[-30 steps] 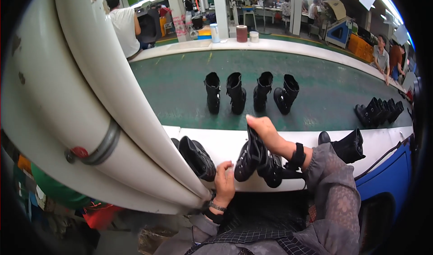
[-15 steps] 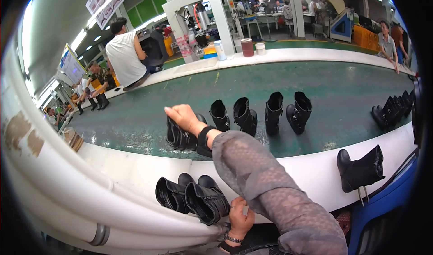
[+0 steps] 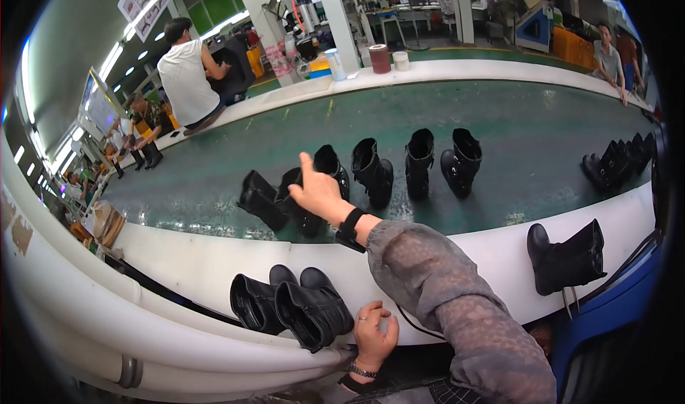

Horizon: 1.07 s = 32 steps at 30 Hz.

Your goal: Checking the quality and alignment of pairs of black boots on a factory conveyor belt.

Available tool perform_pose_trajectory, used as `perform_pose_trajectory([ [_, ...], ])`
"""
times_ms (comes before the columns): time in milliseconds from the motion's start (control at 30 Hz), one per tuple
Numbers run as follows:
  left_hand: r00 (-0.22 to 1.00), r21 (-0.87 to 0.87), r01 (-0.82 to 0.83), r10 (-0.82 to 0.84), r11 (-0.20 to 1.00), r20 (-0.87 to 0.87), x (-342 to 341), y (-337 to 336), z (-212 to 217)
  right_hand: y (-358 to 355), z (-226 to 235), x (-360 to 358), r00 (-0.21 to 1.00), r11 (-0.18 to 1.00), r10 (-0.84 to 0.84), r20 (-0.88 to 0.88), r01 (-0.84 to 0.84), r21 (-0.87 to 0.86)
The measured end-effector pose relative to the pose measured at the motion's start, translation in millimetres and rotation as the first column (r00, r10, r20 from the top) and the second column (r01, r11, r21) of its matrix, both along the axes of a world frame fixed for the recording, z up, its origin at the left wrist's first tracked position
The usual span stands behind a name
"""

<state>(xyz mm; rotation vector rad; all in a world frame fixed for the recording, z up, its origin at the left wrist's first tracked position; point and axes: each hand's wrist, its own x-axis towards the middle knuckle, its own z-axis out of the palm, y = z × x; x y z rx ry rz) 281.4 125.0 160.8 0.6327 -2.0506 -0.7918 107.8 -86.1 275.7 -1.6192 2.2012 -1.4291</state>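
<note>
My right hand reaches over the green conveyor belt, thumb raised away from the fingers, holding nothing I can see. It is right beside a black boot, partly covering it; whether they touch I cannot tell. Left of that boot a second black boot leans on the belt. My left hand, with a ring and a wristwatch, rests near the bench edge, fingers loosely bent and thumb apart, with nothing in it. Close to its left, two black boots lie tilted, their shaft openings facing me.
Several upright black boots stand along the belt, with more buckled boots far right. A single boot lies on the white bench by a blue chair. A white pipe runs lower left. People sit across the belt.
My right hand has come off the leftmost boot on the belt and moved right, its thumb now raised. That boot now leans. My left hand's fingers have loosened.
</note>
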Motion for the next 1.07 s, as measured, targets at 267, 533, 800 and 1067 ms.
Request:
perform_pose_trajectory([
  [267, 1.000, -0.026, -0.012, 0.012, 1.000, 0.005, 2, 2, -3, 9, -15, -22, 0.977, 0.977, -0.204, 0.060, 0.199, 0.080],
  [533, 1.000, -0.061, -0.003, 0.001, 0.998, -0.022, 0, 4, -11, 31, 23, -50, 0.926, 0.986, -0.158, -0.344, 0.130, -0.103],
  [800, 0.997, -0.034, -0.038, 0.036, 0.999, -0.073, -3, -2, -5, 244, 133, -55, 0.997, 0.979, -0.071, 0.013, 0.072, -0.193],
  [1067, 0.960, 0.611, 0.256, -0.273, 0.749, -0.068, -39, -15, 12, 389, 54, -36, 0.923, 0.935, -0.352, -0.159, 0.354, -0.015],
])
